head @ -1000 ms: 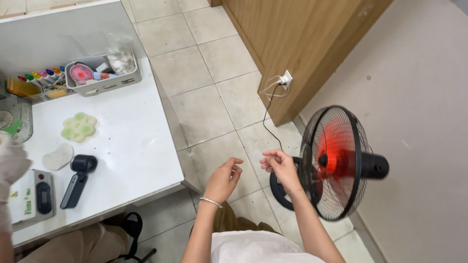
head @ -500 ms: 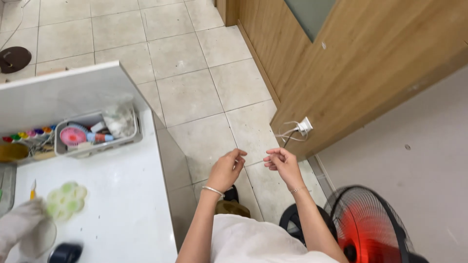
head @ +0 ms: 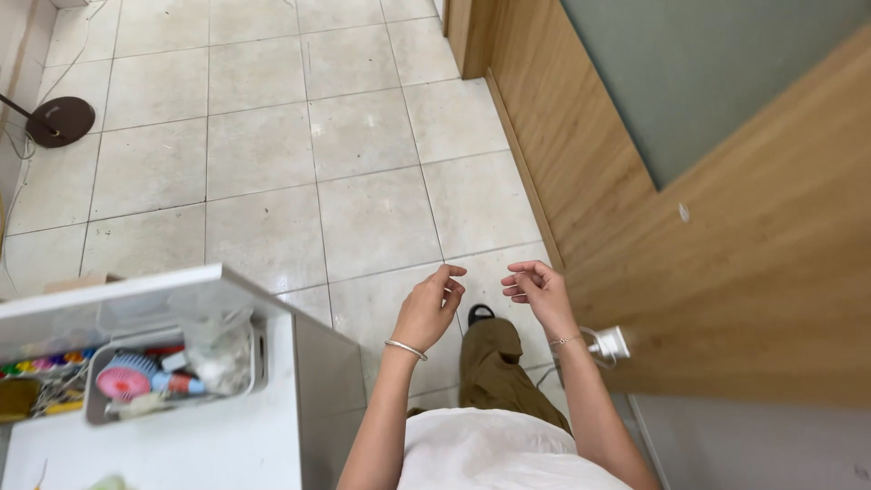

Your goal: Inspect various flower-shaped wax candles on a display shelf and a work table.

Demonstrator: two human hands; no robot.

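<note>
Hands raised over tiled floor [head: 272, 181], left hand [head: 430, 308] and right hand [head: 537, 292] loosely curled, fingertips pinched as if on thread, nothing visibly held.

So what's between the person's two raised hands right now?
Nothing that shows between them. In the head view, the left hand and right hand are apart, and the gap shows only floor tile and a dark shoe tip below.

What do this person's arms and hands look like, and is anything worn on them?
Both arms are bare to the edge of the picture, with no sleeves and no gloves. The left hand has a thin silver bangle round its wrist. The right hand has a fine chain bracelet at the wrist. No rings can be made out.
</note>
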